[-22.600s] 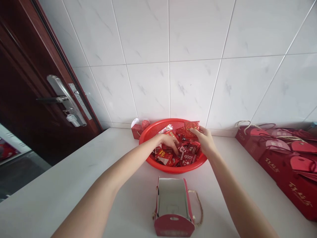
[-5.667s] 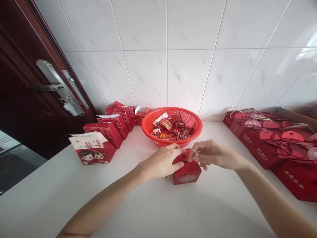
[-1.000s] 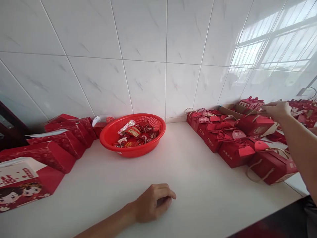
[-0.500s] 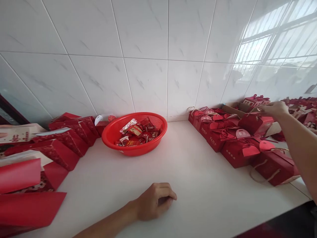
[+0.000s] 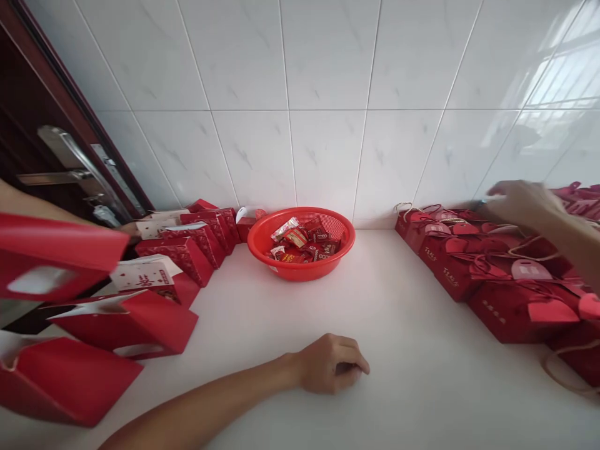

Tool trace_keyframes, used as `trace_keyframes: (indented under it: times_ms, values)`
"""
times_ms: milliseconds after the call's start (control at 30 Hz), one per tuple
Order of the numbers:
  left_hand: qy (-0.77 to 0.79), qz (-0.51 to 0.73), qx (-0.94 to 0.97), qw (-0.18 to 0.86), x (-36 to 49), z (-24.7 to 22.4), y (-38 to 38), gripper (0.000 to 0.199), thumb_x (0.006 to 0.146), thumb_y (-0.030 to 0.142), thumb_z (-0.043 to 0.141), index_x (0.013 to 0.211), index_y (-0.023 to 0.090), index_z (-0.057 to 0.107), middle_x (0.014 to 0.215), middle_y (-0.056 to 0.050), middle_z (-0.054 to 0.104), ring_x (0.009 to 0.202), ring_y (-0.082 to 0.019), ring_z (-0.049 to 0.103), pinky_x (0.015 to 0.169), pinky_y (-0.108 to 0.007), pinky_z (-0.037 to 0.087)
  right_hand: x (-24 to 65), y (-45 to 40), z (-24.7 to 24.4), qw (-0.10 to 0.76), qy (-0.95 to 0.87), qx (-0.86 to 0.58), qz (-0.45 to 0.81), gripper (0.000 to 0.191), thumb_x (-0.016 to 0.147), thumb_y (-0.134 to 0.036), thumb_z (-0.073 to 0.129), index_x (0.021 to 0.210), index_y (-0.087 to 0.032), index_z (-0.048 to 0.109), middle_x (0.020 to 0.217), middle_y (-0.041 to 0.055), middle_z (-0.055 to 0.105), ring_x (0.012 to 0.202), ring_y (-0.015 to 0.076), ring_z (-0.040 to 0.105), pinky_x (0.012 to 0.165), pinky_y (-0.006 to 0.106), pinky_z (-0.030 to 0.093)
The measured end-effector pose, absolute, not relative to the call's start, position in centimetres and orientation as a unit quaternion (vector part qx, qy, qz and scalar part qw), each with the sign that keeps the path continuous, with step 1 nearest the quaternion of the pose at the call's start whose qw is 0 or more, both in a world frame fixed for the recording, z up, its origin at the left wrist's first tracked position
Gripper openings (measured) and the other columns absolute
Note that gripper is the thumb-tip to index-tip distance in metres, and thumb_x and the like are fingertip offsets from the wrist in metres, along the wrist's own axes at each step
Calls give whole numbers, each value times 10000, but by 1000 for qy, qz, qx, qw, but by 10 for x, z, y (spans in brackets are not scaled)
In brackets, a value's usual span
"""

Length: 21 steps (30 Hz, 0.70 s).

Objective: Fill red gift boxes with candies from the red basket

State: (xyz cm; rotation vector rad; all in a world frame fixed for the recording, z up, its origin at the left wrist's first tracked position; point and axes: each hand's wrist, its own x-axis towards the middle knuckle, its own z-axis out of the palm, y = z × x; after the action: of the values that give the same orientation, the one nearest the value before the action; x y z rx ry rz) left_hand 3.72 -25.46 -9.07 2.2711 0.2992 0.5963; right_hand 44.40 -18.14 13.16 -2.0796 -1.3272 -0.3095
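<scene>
My left hand (image 5: 334, 364) rests on the white tabletop (image 5: 403, 400), thumb and curled fingertips together, with nothing visible in it. My right hand (image 5: 520, 199), blurred by motion, is above the far rows of red gift boxes (image 5: 520, 312); its fingers look loosely stretched and no box hangs from it. These boxes have cord handles and ribbons and stand packed together. Between the two groups of boxes sits a red plastic basket (image 5: 302, 272) with small wrapped sweets (image 5: 300, 240) in it.
Open red boxes (image 5: 131, 322) line the left side. Another person's arm (image 5: 42, 206) reaches in behind them, and a blurred red box (image 5: 56, 253) is near it. A tiled wall (image 5: 323, 156) runs along the back. A dark door with a metal handle (image 5: 70, 150) is at far left.
The view has swung left, bringing the door and another person's arm into sight. My right hand has let go of the box it held by the cord. My left hand stays on the table.
</scene>
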Motion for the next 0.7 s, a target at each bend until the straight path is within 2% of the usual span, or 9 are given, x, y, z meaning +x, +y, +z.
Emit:
trace_keyframes:
  times_ms: [33, 100, 133, 233, 367, 433, 533, 633, 700]
  values:
    - [113, 229, 895, 365, 37, -90, -255, 221, 855, 160, 518, 924, 180, 727, 771, -51, 673, 578, -119, 553, 622, -247, 505, 422, -179, 128, 275, -543, -788, -91, 43, 733, -120, 717, 747, -158, 702, 921, 179, 756, 899, 275, 676, 744, 420, 426]
    - [101, 219, 913, 330, 35, -86, -255, 229, 857, 154, 516, 939, 184, 727, 762, -48, 691, 618, -137, 597, 705, -271, 522, 376, -180, 115, 231, -638, -734, -24, 115, 791, -105, 665, 854, -174, 731, 822, 108, 759, 769, 225, 680, 746, 361, 466]
    - [95, 211, 922, 309, 32, -81, -256, 231, 866, 157, 515, 954, 185, 727, 778, -54, 708, 670, -153, 631, 751, -283, 524, 352, -184, 105, 224, -690, -688, 9, 136, 805, -102, 650, 868, -185, 736, 836, 91, 764, 754, 218, 689, 744, 342, 483]
    - [97, 177, 950, 236, 18, -51, -257, 233, 919, 188, 513, 1012, 199, 726, 907, -85, 751, 826, -194, 685, 840, -314, 512, 288, -204, 63, 193, -810, -542, 113, 192, 820, -96, 608, 914, -196, 743, 941, 90, 773, 802, 227, 722, 711, 315, 528]
    - [182, 160, 957, 161, -23, 11, -258, 245, 951, 208, 507, 1049, 224, 732, 975, -81, 755, 885, -211, 680, 915, -348, 483, 229, -238, -2, 152, -881, -391, 221, 232, 866, -159, 554, 1000, -204, 738, 973, 89, 762, 785, 210, 729, 710, 313, 549]
    - [298, 165, 931, 133, -55, 41, -260, 262, 961, 244, 503, 1083, 251, 734, 1023, -53, 747, 935, -218, 675, 939, -344, 475, 209, -250, -28, 159, -885, -348, 264, 253, 874, -150, 526, 1012, -203, 730, 991, 90, 755, 794, 199, 721, 731, 311, 545]
    - [479, 172, 859, 47, -113, 72, -262, 360, 972, 371, 450, 1245, 298, 673, 1255, -37, 681, 1101, -254, 644, 957, -347, 485, 190, -260, -56, 193, -861, -328, 338, 235, 868, -143, 503, 939, -201, 720, 941, 76, 735, 758, 176, 683, 704, 290, 535]
    - [612, 156, 773, -58, -172, 81, -262, 459, 924, 395, 438, 1327, 269, 618, 1397, -46, 606, 1263, -317, 562, 1059, -447, 433, 180, -260, -73, 240, -823, -344, 382, 209, 836, -137, 514, 885, -204, 706, 891, 63, 708, 717, 164, 629, 661, 278, 503]
    - [649, 134, 746, -63, -204, 80, -260, 476, 901, 369, 420, 1307, 233, 628, 1430, -50, 589, 1331, -327, 512, 1117, -503, 374, 178, -258, -80, 264, -791, -367, 413, 184, 810, -140, 536, 872, -202, 698, 858, 53, 698, 710, 163, 611, 648, 274, 482]
